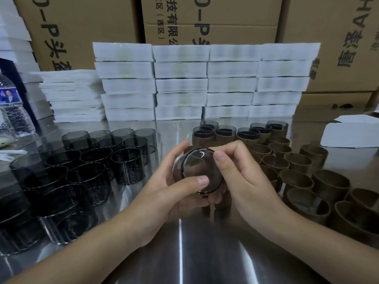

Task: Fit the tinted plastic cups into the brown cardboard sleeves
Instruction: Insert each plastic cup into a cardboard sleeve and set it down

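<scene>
On my feed, loose tinted cups (88,160) crowd the left of the steel desk (184,253). Empty cardboard sleeves (297,181) fill the right, with sleeved cups (225,133) in a row behind them. White stacks (180,85) wall off the back, and a bottle (12,111) stands far left. Cartons (86,27) behind read "0-P", "AH" and Chinese characters. I see the left hand (164,181) and right hand (242,177) together, fingers curled round one held cup (200,169), tipped on its side above the desk's middle.

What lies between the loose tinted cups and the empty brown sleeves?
In the head view, the left hand and right hand grip one tinted cup above the steel tabletop.
</scene>
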Action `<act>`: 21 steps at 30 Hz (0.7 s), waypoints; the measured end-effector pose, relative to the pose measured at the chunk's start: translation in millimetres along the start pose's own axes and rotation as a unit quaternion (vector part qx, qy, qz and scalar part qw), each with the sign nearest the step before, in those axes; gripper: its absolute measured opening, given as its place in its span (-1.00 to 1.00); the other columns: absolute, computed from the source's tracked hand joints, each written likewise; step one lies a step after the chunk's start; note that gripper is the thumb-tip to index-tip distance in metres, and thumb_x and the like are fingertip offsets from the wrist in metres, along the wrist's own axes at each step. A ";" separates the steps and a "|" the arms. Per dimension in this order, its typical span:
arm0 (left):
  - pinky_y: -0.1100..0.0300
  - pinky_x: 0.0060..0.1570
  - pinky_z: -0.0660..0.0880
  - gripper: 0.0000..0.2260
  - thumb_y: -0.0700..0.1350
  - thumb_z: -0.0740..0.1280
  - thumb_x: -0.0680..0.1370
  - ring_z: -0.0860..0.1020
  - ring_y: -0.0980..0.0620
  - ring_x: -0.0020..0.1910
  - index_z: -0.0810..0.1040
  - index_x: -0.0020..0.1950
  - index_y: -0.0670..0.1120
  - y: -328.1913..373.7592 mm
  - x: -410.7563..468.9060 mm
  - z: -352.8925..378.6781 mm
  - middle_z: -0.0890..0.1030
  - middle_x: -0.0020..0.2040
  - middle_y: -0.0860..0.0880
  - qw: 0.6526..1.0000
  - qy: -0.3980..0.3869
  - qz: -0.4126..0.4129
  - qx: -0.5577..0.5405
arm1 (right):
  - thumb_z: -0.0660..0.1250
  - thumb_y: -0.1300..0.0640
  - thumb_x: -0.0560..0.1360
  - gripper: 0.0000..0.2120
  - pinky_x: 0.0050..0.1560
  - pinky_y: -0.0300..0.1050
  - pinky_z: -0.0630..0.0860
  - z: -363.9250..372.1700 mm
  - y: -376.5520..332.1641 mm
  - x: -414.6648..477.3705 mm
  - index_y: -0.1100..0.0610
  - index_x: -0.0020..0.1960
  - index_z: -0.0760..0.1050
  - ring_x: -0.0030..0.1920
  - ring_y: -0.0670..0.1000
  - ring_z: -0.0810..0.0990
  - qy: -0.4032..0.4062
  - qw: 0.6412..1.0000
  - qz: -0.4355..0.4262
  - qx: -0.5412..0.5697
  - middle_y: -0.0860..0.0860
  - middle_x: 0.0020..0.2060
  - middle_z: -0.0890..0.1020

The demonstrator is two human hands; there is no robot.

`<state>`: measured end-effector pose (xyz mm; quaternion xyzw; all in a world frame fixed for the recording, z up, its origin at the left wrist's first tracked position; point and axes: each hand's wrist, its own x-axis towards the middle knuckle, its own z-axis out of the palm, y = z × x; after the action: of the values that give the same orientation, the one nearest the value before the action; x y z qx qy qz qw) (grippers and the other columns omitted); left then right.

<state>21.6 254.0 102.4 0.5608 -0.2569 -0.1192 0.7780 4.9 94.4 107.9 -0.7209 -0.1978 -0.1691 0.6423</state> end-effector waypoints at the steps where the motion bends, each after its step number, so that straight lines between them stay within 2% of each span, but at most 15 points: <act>1: 0.11 -0.16 0.61 -0.37 -0.09 0.48 0.26 0.67 -0.14 0.02 0.47 0.32 0.15 0.9 0.2 0.1 0.65 0.15 -0.11 1.000 0.009 0.005 0.001 | 0.22 -0.16 0.49 -0.81 -0.41 -0.15 0.52 -0.8 -0.8 0.4 -0.07 -0.06 0.47 -0.43 -0.02 0.59 -0.002 1.000 0.001 0.001 0.01 -0.30 0.65; 3: 0.12 -0.21 0.61 -0.50 -0.05 0.46 0.25 0.68 -0.22 -0.01 0.56 0.19 0.11 2.1 2.5 -1.1 0.66 0.12 -0.11 1.000 0.028 0.007 0.000 | 0.21 -0.24 0.45 -0.75 -0.37 -0.17 0.49 -4.5 -3.8 3.0 -0.09 -0.06 0.50 -0.39 -0.02 0.59 -0.001 1.000 0.002 -0.017 0.05 -0.32 0.64; 5: 0.15 -0.29 0.61 -0.60 -0.03 0.45 0.24 0.67 -0.29 -0.05 0.62 0.07 0.08 3.1 5.0 -3.0 0.68 0.09 -0.12 0.999 0.049 0.006 -0.019 | 0.17 -0.27 0.43 -0.74 -0.32 -0.19 0.44 -10.3 -8.0 6.8 -0.15 -0.06 0.50 -0.36 -0.04 0.59 0.020 0.998 0.005 -0.058 0.07 -0.23 0.65; 8: 0.15 -0.34 0.61 -0.68 -0.02 0.46 0.21 0.68 -0.31 -0.09 0.65 -0.05 0.08 3.7 7.4 -5.3 0.69 0.03 -0.12 0.995 0.089 0.015 -0.042 | 0.22 -0.14 0.50 -0.87 -0.31 -0.16 0.46 -19.8 -13.1 11.0 -0.13 -0.12 0.48 -0.34 -0.04 0.55 0.043 0.985 0.004 -0.168 -0.01 -0.19 0.62; 9: 0.16 -0.35 0.61 -0.67 -0.01 0.46 0.20 0.68 -0.30 -0.09 0.65 -0.04 0.08 3.6 7.4 -5.4 0.70 0.01 -0.12 0.994 0.103 0.018 -0.041 | 0.22 -0.11 0.50 -0.88 -0.28 -0.13 0.46 -22.1 -13.2 11.0 -0.10 -0.15 0.47 -0.32 -0.07 0.53 0.029 0.970 0.000 -0.242 -0.05 -0.23 0.59; 11: 0.19 -0.37 0.59 -0.55 0.02 0.48 0.18 0.69 -0.26 -0.08 0.60 0.07 0.07 3.0 8.0 -5.4 0.70 -0.01 -0.10 0.991 0.130 0.021 -0.032 | 0.22 -0.15 0.48 -0.83 -0.19 -0.11 0.42 -22.7 -11.6 8.5 -0.07 -0.16 0.42 -0.23 -0.14 0.50 -0.022 0.905 -0.005 -0.424 -0.16 -0.20 0.50; 12: 0.20 -0.38 0.58 -0.47 0.02 0.48 0.18 0.69 -0.25 -0.08 0.56 0.14 0.06 2.9 8.9 -5.2 0.70 -0.02 -0.07 0.989 0.145 0.021 -0.027 | 0.22 -0.19 0.47 -0.81 -0.14 -0.10 0.41 -20.6 -10.4 6.0 -0.09 -0.16 0.40 -0.16 -0.13 0.50 -0.047 0.873 -0.006 -0.485 -0.18 -0.16 0.46; 13: 0.21 -0.39 0.58 -0.42 0.01 0.49 0.18 0.69 -0.25 -0.08 0.52 0.20 0.04 2.7 9.7 -5.4 0.70 -0.05 -0.03 0.986 0.162 0.021 -0.023 | 0.22 -0.23 0.46 -0.81 -0.12 -0.10 0.40 -18.0 -9.3 3.8 -0.13 -0.16 0.38 -0.10 -0.10 0.50 -0.067 0.856 -0.002 -0.513 -0.19 -0.13 0.44; 15: 0.22 -0.41 0.57 -0.48 -0.03 0.48 0.25 0.69 -0.24 -0.09 0.53 0.20 0.05 2.4 11.5 -7.0 0.69 -0.11 0.00 0.981 0.191 0.022 -0.024 | 0.22 -0.25 0.44 -0.82 -0.18 -0.15 0.36 -13.6 -8.5 0.3 -0.16 -0.16 0.38 -0.10 -0.09 0.48 -0.098 0.853 0.014 -0.513 -0.19 -0.14 0.44; 18: 0.21 -0.39 0.58 -0.81 -0.04 0.42 0.32 0.69 -0.25 -0.08 0.63 -0.08 0.07 2.3 12.7 -11.3 0.67 -0.09 -0.04 0.979 0.199 0.014 -0.046 | 0.23 -0.20 0.46 -0.85 -0.30 -0.28 0.25 -12.6 -6.9 -1.4 -0.15 -0.11 0.42 -0.13 -0.10 0.43 -0.116 0.845 0.018 -0.522 -0.18 -0.13 0.47; 19: 0.20 -0.37 0.59 -0.83 -0.04 0.42 0.32 0.69 -0.26 -0.08 0.63 -0.10 0.04 2.1 12.5 -12.0 0.64 -0.03 -0.09 0.979 0.196 0.005 -0.058 | 0.23 -0.19 0.47 -0.85 -0.29 -0.26 0.27 -13.4 -6.4 -1.4 -0.14 -0.07 0.45 -0.11 -0.09 0.45 -0.117 0.844 0.020 -0.523 -0.18 -0.10 0.50; 21: 0.16 -0.30 0.61 -0.67 -0.05 0.42 0.33 0.68 -0.28 -0.05 0.56 0.05 -0.09 1.1 11.7 -12.4 0.59 0.08 -0.23 0.979 0.185 -0.013 -0.083 | 0.24 -0.15 0.49 -0.85 -0.18 -0.19 0.38 -14.5 -5.1 -1.0 -0.12 -0.03 0.49 -0.06 -0.08 0.51 -0.128 0.847 0.030 -0.515 -0.16 -0.05 0.56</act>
<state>38.0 258.9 103.6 0.5100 -0.0909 -0.0442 0.8542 1.6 80.4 113.5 -0.9689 -0.1411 -0.1341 0.1531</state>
